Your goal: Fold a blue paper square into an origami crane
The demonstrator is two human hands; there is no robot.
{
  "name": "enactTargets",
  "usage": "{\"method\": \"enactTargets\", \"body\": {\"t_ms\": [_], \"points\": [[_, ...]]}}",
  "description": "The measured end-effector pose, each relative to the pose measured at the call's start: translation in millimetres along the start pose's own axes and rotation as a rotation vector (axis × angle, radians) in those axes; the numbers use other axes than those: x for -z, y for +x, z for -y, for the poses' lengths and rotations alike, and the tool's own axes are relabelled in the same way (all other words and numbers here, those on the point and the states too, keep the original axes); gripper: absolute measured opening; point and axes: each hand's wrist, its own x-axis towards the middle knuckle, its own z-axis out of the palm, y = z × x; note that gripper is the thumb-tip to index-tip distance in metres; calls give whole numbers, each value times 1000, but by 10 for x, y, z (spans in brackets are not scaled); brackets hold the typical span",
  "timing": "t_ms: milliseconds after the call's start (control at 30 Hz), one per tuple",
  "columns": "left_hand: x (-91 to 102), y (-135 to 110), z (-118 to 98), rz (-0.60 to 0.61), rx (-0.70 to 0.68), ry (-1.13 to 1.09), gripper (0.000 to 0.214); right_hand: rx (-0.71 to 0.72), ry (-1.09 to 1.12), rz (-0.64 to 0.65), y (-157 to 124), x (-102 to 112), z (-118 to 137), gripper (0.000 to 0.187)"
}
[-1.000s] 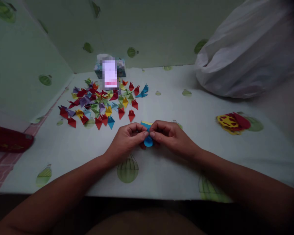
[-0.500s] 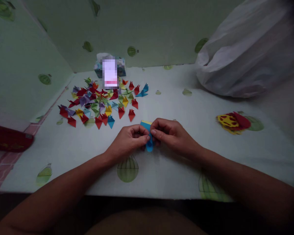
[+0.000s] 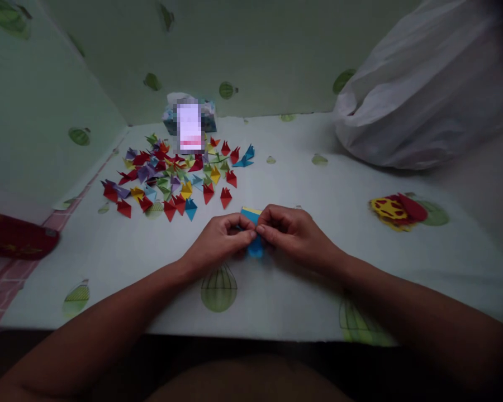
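My left hand and my right hand meet at the middle of the table, fingers pinched together on a small blue paper piece. The paper hangs just below the fingertips, folded narrow. Right behind the hands lies a small stack of blue and yellow paper slips. A spread of several folded paper triangles in red, yellow, green, purple and blue covers the table to the far left of my hands.
A blurred upright object with a box behind it stands at the back. A large white plastic bag fills the back right. Red and yellow paper scraps lie at the right. A red case sits at the left edge.
The blue paper was a rounded loop under my fingertips; it is now pressed narrower and flatter between both hands. The hands have stayed in place.
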Motion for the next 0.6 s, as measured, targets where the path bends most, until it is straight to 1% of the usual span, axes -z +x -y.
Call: {"method": "enactTargets", "body": {"t_ms": [133, 200, 267, 333, 367, 400, 500, 600], "points": [[7, 24, 68, -82, -144, -145, 35, -63, 133, -191, 9, -6, -9, 20], [0, 40, 104, -99, -211, -179, 41, -77, 198, -291, 9, -6, -3, 21], [-27, 50, 129, -83, -259, -160, 54, -73, 237, -368, 3, -15, 4, 22], [-71, 54, 143, -86, -275, -108, 70, -65, 263, -415, -7, -39, 10, 22], [-94, 54, 148, -102, -278, -87, 71, -60, 282, -428, -13, -56, 12, 23], [-114, 55, 153, -125, -283, -82, 66, -56, 305, -432, -21, -76, 14, 23], [-136, 61, 172, -202, -316, -122, 45, -65, 383, -407, -48, -142, 27, 24], [-104, 73, 190, -223, -339, -165, 34, -101, 445, -367, -78, -198, 42, 25]]}}
